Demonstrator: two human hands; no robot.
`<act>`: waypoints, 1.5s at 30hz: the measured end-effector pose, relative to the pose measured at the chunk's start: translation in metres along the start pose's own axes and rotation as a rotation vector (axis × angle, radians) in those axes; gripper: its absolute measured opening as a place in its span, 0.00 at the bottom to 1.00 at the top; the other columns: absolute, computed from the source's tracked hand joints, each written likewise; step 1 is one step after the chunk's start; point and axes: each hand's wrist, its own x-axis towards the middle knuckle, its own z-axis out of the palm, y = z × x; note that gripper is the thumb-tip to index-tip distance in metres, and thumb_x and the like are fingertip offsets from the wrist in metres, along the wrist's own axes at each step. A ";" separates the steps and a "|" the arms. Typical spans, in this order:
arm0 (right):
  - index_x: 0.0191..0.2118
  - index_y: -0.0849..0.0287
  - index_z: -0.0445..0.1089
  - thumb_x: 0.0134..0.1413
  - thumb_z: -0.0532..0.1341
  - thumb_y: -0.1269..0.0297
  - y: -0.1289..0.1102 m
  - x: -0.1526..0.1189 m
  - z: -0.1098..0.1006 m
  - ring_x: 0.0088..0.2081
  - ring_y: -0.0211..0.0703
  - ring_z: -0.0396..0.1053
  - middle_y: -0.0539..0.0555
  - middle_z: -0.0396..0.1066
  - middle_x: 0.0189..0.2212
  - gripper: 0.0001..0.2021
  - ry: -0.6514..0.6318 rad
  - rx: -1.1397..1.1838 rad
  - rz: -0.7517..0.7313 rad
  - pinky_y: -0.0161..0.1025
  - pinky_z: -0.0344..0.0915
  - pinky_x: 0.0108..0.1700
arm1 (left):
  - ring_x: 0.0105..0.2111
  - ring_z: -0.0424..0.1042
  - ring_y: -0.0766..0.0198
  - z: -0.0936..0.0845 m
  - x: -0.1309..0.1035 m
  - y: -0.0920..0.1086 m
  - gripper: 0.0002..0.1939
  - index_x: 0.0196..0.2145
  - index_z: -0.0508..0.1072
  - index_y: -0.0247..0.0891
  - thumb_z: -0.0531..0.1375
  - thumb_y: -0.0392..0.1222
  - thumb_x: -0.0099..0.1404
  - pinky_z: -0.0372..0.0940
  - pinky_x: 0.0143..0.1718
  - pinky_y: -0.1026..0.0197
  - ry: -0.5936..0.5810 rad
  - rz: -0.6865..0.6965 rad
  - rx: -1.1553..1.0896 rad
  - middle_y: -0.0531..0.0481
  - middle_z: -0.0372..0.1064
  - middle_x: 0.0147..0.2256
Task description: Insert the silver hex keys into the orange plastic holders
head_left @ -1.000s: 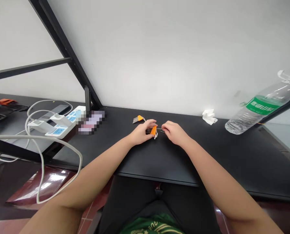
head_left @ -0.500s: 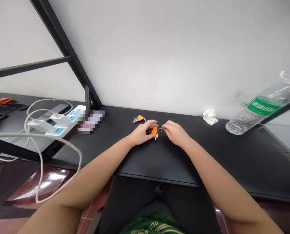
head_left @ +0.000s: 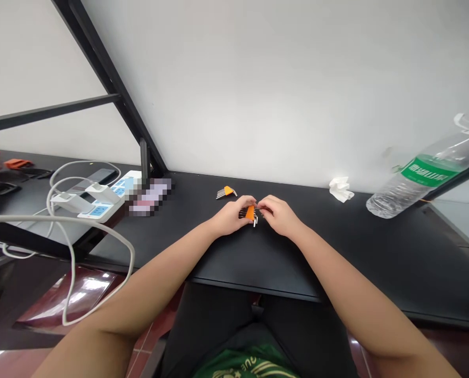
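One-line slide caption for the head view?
Both hands, left hand and right hand, meet on an orange hex key set on a black table.

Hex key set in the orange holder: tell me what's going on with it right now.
A person seated at the black table works on the hex key set with both hands. The left hand grips the holder while the right hand pinches at its end, seemingly on one key, too small to confirm. A second hex key set lies just behind, untouched. A plastic water bottle leans at the far right.
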 end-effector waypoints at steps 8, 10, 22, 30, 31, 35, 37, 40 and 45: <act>0.40 0.57 0.71 0.60 0.59 0.71 0.003 0.001 -0.004 0.37 0.41 0.69 0.53 0.69 0.39 0.05 -0.078 -0.102 0.219 0.39 0.66 0.42 | 0.63 0.70 0.53 0.000 0.000 0.007 0.32 0.62 0.60 0.44 0.65 0.38 0.63 0.67 0.63 0.49 -0.012 0.004 0.067 0.42 0.71 0.60; 0.38 0.57 0.72 0.59 0.62 0.68 0.006 0.000 -0.012 0.38 0.43 0.70 0.55 0.71 0.40 0.02 -0.194 -0.279 0.317 0.39 0.64 0.40 | 0.63 0.70 0.54 -0.002 0.000 0.006 0.33 0.64 0.58 0.44 0.64 0.38 0.64 0.65 0.65 0.49 -0.026 0.010 0.090 0.42 0.71 0.60; 0.31 0.56 0.68 0.52 0.62 0.74 -0.008 0.001 -0.014 0.32 0.42 0.67 0.54 0.72 0.33 0.05 -0.304 -0.415 0.349 0.37 0.54 0.31 | 0.59 0.73 0.55 -0.004 0.001 -0.002 0.36 0.67 0.56 0.45 0.62 0.39 0.65 0.67 0.62 0.49 -0.067 0.007 0.083 0.43 0.72 0.60; 0.34 0.58 0.69 0.56 0.58 0.78 -0.002 0.001 -0.015 0.32 0.39 0.64 0.51 0.68 0.32 0.08 -0.206 -0.274 0.160 0.36 0.57 0.36 | 0.58 0.74 0.55 -0.003 0.001 -0.002 0.37 0.67 0.56 0.44 0.64 0.38 0.64 0.67 0.62 0.50 -0.040 0.016 0.031 0.43 0.72 0.60; 0.34 0.58 0.70 0.57 0.58 0.77 -0.001 0.000 -0.015 0.32 0.40 0.64 0.51 0.68 0.32 0.08 -0.199 -0.275 0.153 0.36 0.57 0.36 | 0.58 0.73 0.55 -0.003 0.001 -0.002 0.36 0.67 0.57 0.45 0.64 0.39 0.64 0.67 0.62 0.50 -0.038 0.016 0.031 0.43 0.72 0.60; 0.36 0.58 0.71 0.60 0.58 0.76 -0.002 0.000 -0.016 0.33 0.40 0.64 0.52 0.69 0.33 0.07 -0.180 -0.316 0.132 0.36 0.57 0.36 | 0.59 0.73 0.55 -0.003 0.000 -0.001 0.36 0.66 0.58 0.45 0.65 0.39 0.64 0.67 0.62 0.49 -0.031 0.011 0.040 0.44 0.73 0.59; 0.37 0.58 0.72 0.62 0.57 0.75 -0.004 0.000 -0.016 0.32 0.41 0.64 0.53 0.69 0.34 0.07 -0.193 -0.355 0.125 0.37 0.57 0.36 | 0.59 0.73 0.54 -0.003 0.000 0.000 0.35 0.66 0.58 0.45 0.65 0.40 0.64 0.67 0.62 0.48 -0.034 0.008 0.049 0.44 0.73 0.59; 0.39 0.59 0.73 0.65 0.56 0.74 -0.006 -0.001 -0.017 0.32 0.41 0.65 0.54 0.70 0.35 0.08 -0.211 -0.418 0.116 0.38 0.57 0.35 | 0.59 0.73 0.54 -0.003 0.000 0.000 0.35 0.66 0.58 0.45 0.64 0.40 0.64 0.66 0.63 0.48 -0.041 0.003 0.044 0.44 0.73 0.59; 0.42 0.59 0.74 0.67 0.56 0.73 -0.012 -0.002 -0.017 0.32 0.42 0.66 0.57 0.70 0.38 0.09 -0.228 -0.496 0.095 0.39 0.59 0.35 | 0.58 0.74 0.55 -0.003 0.000 0.003 0.34 0.65 0.58 0.45 0.64 0.40 0.64 0.67 0.62 0.49 -0.031 0.010 0.032 0.43 0.73 0.59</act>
